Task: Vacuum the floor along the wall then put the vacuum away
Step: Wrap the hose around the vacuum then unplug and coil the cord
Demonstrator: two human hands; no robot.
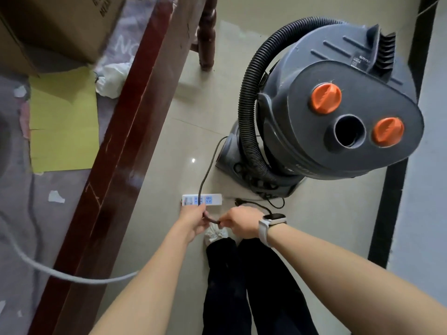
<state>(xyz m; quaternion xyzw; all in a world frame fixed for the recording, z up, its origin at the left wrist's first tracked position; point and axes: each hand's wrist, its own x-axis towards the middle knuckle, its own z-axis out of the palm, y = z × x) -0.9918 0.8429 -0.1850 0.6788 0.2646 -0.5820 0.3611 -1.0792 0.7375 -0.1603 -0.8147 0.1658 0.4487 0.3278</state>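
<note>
Seen from above, a person stands on a pale tiled floor (326, 226) with both bare arms reaching down toward a white power strip (202, 199) lying just beyond their feet. The left hand (193, 220) is curled around a thin black cord (210, 163), and the right hand (242, 222), with a white watch (271, 222) on its wrist, pinches the same cord close beside it, so the short stretch between them is held taut. The cord runs up and away to the base of the vacuum (333, 112), a dark grey canister standing upright just to the right, near a dark skirting along the wall. Holding the cord two-handed over the strip suggests handling the plug, though whether it is going in or coming out cannot be told. There is one vacuum, one ribbed black hose (249, 97) arching over it, two orange caps (325, 98) beside one open port, one power strip and two hands. A dark red wooden bed frame (125, 146) runs along the left.
</note>
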